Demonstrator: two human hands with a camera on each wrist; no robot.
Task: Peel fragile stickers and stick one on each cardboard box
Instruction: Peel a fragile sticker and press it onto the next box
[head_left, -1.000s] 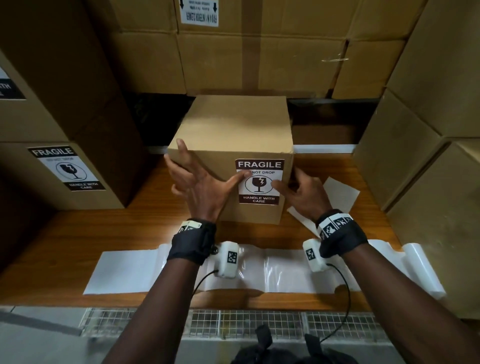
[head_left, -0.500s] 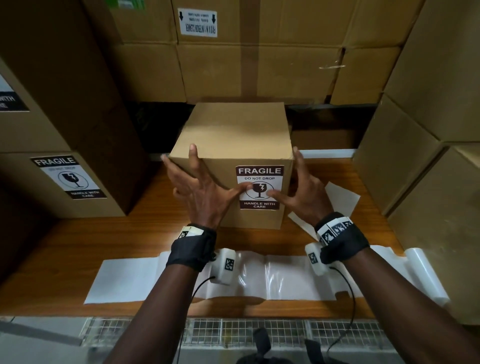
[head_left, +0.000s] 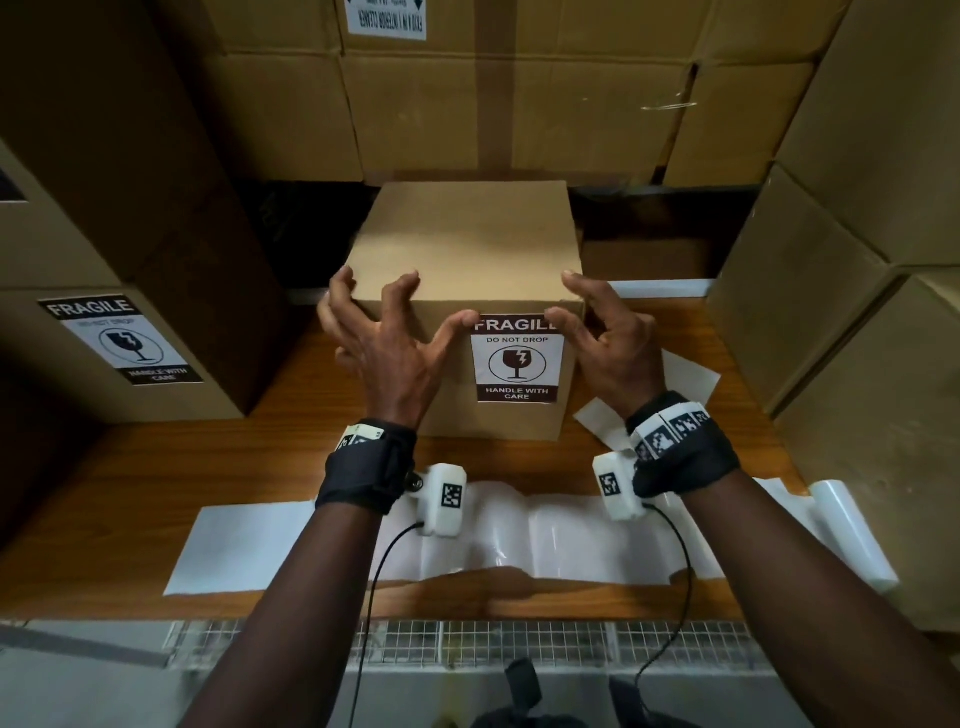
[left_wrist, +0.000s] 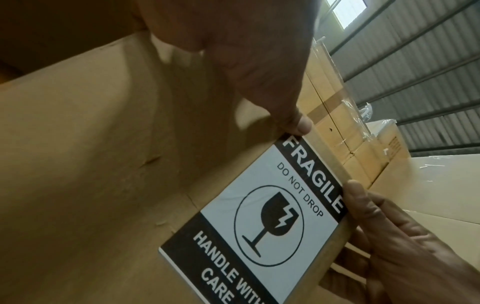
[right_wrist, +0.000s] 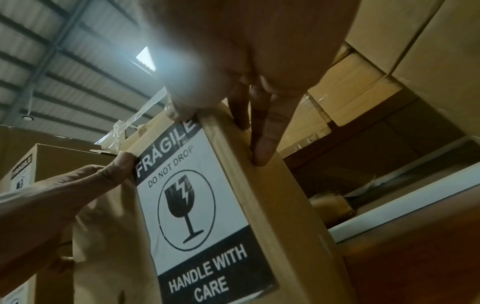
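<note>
Left grip: the left hand (head_left: 387, 353) is spread and clawed over the near top edge of the small cardboard box (head_left: 467, 249); fingertips rest on the top face, the thumb presses the upper left corner of the fragile sticker (head_left: 517, 358); it grasps nothing, only presses and steadies
Right grip: the right hand (head_left: 605, 338) mirrors it; the thumb is on the sticker's upper right corner, the fingers (right_wrist: 262, 148) lie along the box's right side edge; released, pressing only
Sticker place: flat on the box's near face, towards its right edge, upright and readable; I judge this box done bar the last rub-down
Sticker handling: thin, limp paper with a tacky back; likely to crease or fold on itself; best taken by one corner and smoothed from the middle outward
Box handling: stiff corrugated walls, faint dents in the left wrist view; probably light for its size; take hold across two opposite sides or the top edge, not by the label
Box place: on the wooden worktop (head_left: 156, 493), in the middle, walled in by larger cartons
Backing strip (head_left: 519, 540): one long white glossy liner lies along the near edge of the worktop; no unpeeled sticker is plain on it
Loose liner piece (head_left: 691, 374): one, just right of the box
Count of labelled boxes: two for certain; the small one and a larger carton (head_left: 124, 338) at left; a dark label edge on the carton above it hints at a third, too cropped to tell
Count of hands: two
</note>
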